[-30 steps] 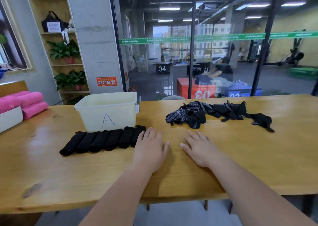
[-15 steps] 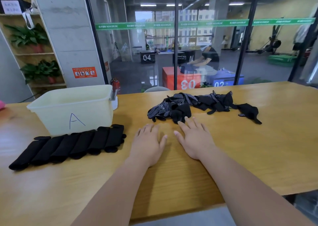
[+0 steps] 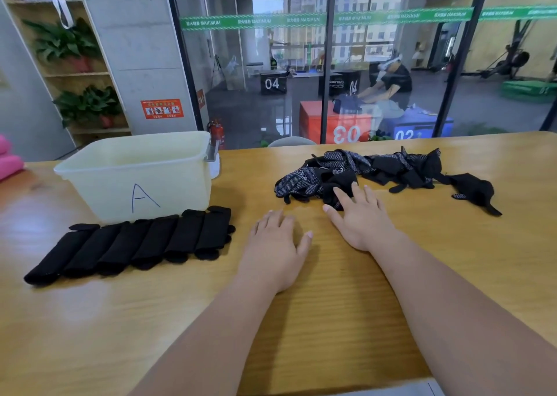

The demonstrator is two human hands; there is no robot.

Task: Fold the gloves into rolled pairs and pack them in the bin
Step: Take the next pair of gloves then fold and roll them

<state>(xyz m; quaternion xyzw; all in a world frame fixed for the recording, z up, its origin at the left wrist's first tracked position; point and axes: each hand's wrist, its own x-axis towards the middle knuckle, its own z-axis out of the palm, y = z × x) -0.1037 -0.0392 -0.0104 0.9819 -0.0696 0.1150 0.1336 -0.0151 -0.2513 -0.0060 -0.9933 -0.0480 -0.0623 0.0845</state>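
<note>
— Left hand?
— Flat on the counter, palm down, fingers loosely spread, grasping nothing. Bare wood under it.

— Right hand?
— Also palm down and released, set farther forward than the left. Fingertips reaching onto the near edge of the loose glove pile; touching fabric, not clenched around it.

— Where is that pile?
— Toward the far right of the counter, strung out sideways. Black gloves tangled together, some with a grey dotted pattern showing, especially at the left end. One black glove trailing off the right end, just beside the rest.

— And the rolled pairs?
— Lined up in a row on the left of the counter, side by side and touching, all black. Row slanting from near left to far right, lying just in front of the bin. Exact count hard to tell; roughly six.

— The bin?
— Pale, translucent plastic, upright on the far left of the counter, a handwritten "A" on its front wall. Nothing visible inside from this angle. Far end of the row of rolls right against its front.

— Anything else nearby?
— Pink rolled items at the far left edge. Glass wall behind the counter, gym floor beyond it.
</note>
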